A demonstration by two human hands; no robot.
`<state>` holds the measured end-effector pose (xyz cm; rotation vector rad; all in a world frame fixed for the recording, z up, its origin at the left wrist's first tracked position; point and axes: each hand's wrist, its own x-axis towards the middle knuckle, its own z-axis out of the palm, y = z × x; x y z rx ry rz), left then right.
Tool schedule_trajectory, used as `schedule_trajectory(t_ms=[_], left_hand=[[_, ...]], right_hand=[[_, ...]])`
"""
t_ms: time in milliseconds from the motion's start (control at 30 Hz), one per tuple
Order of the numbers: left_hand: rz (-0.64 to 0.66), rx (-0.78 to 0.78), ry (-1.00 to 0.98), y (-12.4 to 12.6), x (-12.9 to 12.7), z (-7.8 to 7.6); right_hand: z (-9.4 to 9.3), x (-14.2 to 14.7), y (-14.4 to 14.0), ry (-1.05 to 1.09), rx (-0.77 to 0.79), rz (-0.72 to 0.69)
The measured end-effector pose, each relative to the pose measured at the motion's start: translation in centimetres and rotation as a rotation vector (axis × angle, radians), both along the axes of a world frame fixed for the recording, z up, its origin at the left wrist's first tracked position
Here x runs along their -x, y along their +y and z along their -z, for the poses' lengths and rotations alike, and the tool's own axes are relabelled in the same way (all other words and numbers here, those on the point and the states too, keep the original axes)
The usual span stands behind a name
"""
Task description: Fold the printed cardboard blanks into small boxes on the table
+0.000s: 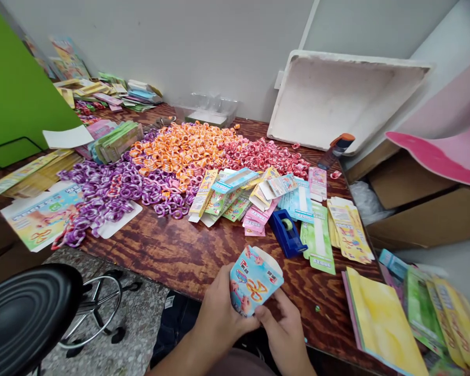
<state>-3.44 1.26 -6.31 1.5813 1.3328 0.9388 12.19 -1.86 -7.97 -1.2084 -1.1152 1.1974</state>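
My left hand (218, 310) and my right hand (284, 329) both grip a small light-blue printed carton (254, 279), held at the near edge of the wooden table (180, 256) with its top flap open. Just beyond it stands a blue tape dispenser (286, 233). Flat unfolded cartons (258, 196) in blue, pink, green and yellow lie scattered past the dispenser. Behind them spread heaps of small plastic rings: purple (113, 190), orange (180, 149) and red (262, 154).
A black stool (23, 313) stands at lower left on the floor. A white foam tray (337, 99) leans on the wall at the back right. Cardboard boxes (415, 203) sit to the right, stacked flat cartons (379, 318) at lower right, printed sheets (43, 216) at left.
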Motion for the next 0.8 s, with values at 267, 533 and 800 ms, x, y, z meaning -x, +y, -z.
schedule_trajectory(t_ms=[267, 533, 800], left_hand=[[-0.005, -0.156, -0.036, -1.4, 0.0, 0.1], [-0.225, -0.136, 0.029, -0.8, -1.0, 0.8], [-0.226, 0.076, -0.116, -1.8, -1.7, 1.3]], right_hand=[[-2.1, -0.5, 0.8, -0.019, -0.019, -0.045], [-0.9, 2.2, 0.8, -0.167, 0.101, 0.193], [-0.5, 2.2, 0.9, -0.211, 0.079, 0.156]])
